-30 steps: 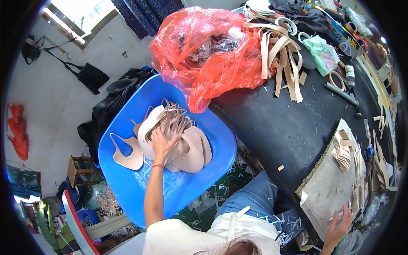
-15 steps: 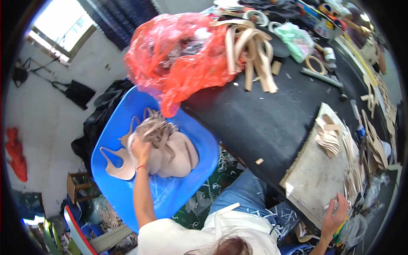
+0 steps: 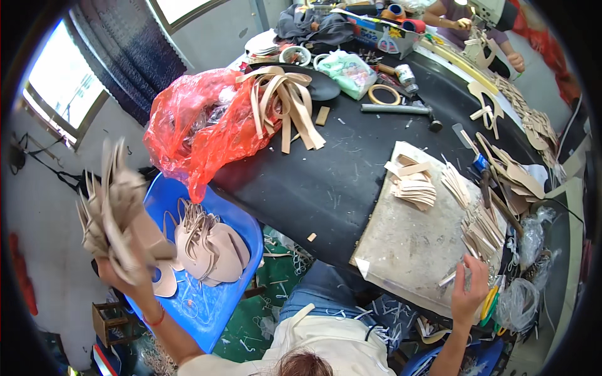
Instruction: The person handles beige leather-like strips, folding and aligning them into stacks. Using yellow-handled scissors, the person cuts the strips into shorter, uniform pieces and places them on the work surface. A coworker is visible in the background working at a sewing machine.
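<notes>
My left hand (image 3: 128,282) is closed round a thick bundle of beige leather pieces (image 3: 119,213) with strap-like ends, lifted at the left side of the blue basin (image 3: 241,294); the bundle is smeared by motion. More beige cut pieces (image 3: 216,250), rounded with thin straps, lie in the basin. At the right, my right hand (image 3: 470,288) hovers by the lower right part of the pale cutting board (image 3: 401,250), fingers apart and holding nothing. Close to it on the board lie several narrow beige strips (image 3: 480,235). Farther up sits a small stack of curved pieces (image 3: 414,191).
A red plastic bag (image 3: 207,125) and draped beige straps (image 3: 288,103) lie on the black table (image 3: 295,182). A hammer (image 3: 401,109), a tape roll (image 3: 384,95) and a green bag (image 3: 345,72) are farther back. Another person's hand (image 3: 463,24) is beside a sewing machine (image 3: 486,12).
My left hand has lifted a bundle of leather pieces from the basin and carried it left. The view has shifted toward the right. My right hand stays near the board.
</notes>
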The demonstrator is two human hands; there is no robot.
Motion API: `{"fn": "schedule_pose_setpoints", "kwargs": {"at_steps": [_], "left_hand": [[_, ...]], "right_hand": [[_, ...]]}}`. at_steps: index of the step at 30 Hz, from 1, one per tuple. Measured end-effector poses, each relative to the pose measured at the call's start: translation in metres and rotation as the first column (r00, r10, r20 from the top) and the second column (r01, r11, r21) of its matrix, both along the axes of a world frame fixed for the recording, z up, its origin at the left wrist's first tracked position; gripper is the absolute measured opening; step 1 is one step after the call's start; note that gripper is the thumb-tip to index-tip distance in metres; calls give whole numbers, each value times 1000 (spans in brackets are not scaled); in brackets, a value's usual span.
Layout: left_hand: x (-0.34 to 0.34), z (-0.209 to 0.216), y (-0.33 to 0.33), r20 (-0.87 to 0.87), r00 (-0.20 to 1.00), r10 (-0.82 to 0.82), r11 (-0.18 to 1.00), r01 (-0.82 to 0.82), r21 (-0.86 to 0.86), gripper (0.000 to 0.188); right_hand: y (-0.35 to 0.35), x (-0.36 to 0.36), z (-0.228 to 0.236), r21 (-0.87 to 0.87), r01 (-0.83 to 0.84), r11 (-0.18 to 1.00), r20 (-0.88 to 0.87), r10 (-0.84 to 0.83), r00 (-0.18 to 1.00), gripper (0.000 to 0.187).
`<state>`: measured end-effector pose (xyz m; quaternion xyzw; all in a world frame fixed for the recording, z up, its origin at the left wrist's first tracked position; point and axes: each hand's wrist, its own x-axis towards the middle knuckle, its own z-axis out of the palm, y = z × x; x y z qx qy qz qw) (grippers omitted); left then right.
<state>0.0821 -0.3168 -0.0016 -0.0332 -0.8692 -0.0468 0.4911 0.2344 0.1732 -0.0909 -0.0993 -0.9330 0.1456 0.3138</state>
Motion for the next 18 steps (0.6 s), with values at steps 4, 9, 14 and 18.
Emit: {"fn": "schedule_pose_setpoints", "kwargs": {"at_steps": [4, 9, 14, 18], "left_hand": [[-47, 4, 86, -64, 904, -422, 904, 425, 43, 43], [-98, -83, 172, 321, 786, -528, 771, 602, -206, 48], [-99, -124, 212, 745, 555, -370, 737, 664, -129, 72], [-65, -88, 224, 697, 509, -505, 708, 706, -2, 69]], "right_hand": [[0, 17, -2, -30, 33, 999, -61, -35, 998, 27], [11, 31, -6, -26, 44, 999, 6, -43, 999, 29], [22, 60, -19, -7, -35, 999, 220, 35, 975, 34], [29, 49, -19, 150, -107, 983, 339, 50, 940, 32]]}}
